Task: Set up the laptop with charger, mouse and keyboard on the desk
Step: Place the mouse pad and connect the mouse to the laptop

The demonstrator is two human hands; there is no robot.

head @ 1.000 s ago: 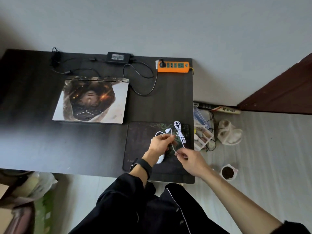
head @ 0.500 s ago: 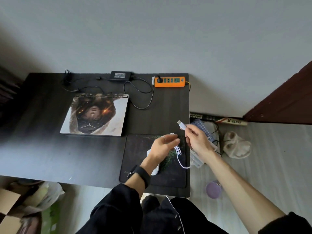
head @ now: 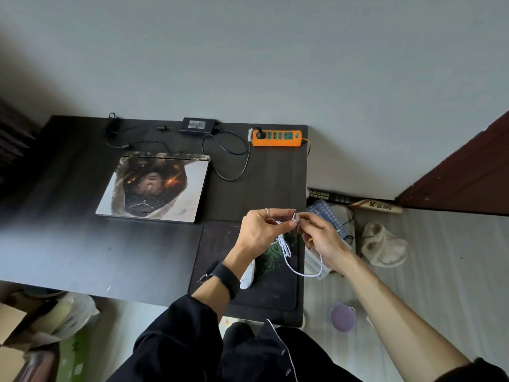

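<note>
A closed laptop (head: 154,186) with a picture skin lies on the dark desk (head: 82,252). Behind it sits the black charger brick (head: 197,125), its cable looping to an orange power strip (head: 276,138). A dark mouse pad (head: 220,244) lies at the desk's right front. A white mouse (head: 248,277) rests on it, mostly hidden under my left wrist. Its white braided cable (head: 289,260) hangs in a loop between my hands. My left hand (head: 261,230) pinches the cable and my right hand (head: 322,238) holds its plug end above the pad.
To the right of the desk, on the floor, stand a clear plastic box (head: 316,260), a pale slipper (head: 382,246) and a purple lid (head: 342,317). A dark wooden door (head: 468,172) is at far right. Cardboard boxes (head: 16,340) sit lower left.
The camera has moved nearer to the desk. My right hand has brought the plug end left to my left hand's fingertips, and the cable loop hangs lower between them.
</note>
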